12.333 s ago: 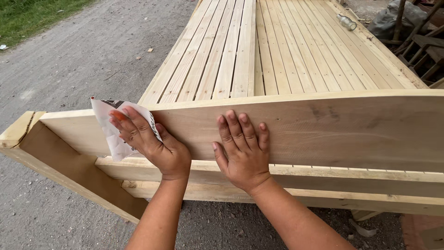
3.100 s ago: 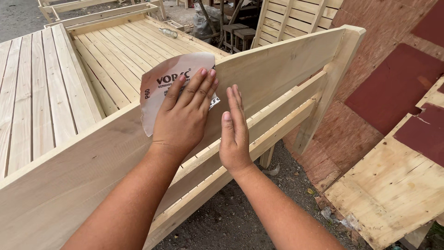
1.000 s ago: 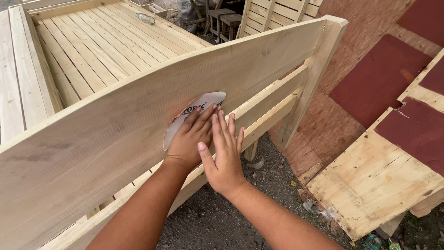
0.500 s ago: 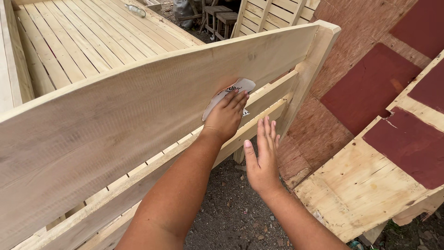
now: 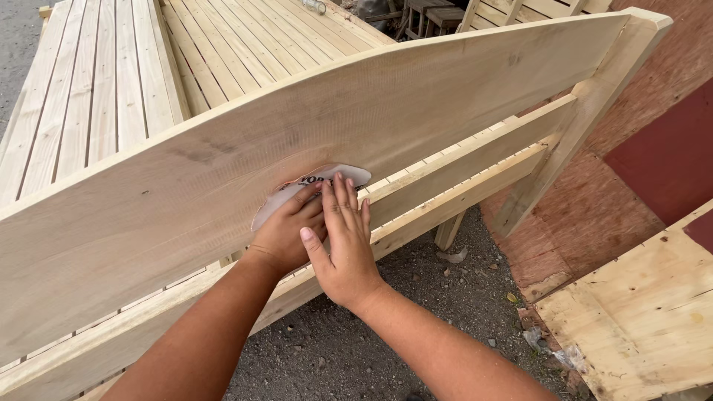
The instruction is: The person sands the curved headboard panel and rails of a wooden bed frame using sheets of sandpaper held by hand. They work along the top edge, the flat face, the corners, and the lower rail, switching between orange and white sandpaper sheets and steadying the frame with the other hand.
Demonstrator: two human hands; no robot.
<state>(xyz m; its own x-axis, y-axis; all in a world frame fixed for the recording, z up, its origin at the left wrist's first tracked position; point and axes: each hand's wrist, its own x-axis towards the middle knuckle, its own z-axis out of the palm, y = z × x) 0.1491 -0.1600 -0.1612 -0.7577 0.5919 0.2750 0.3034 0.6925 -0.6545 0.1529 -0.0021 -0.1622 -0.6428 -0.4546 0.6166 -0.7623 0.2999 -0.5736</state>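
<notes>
A wide pale wooden board (image 5: 416,104) forms the upright end panel of a bed frame and runs across the view. My left hand (image 5: 286,234) presses a sheet of sandpaper (image 5: 338,176) flat against the lower part of this board. My right hand (image 5: 345,241) lies partly over the left one, fingers together and palm flat on the wood. Two narrower rails (image 5: 475,160) run below the board to a corner post (image 5: 587,111) at the right.
Slatted bed platforms (image 5: 96,89) lie behind the board. Gravel ground (image 5: 416,312) is below. A reddish plywood sheet (image 5: 653,141) and a pale wooden panel (image 5: 639,312) lie at the right. Wooden stools (image 5: 434,15) stand at the top.
My left hand has slid the sandpaper back leftward and lower along the board. My right hand, off the wood half a second ago, now rests against it over the left hand.
</notes>
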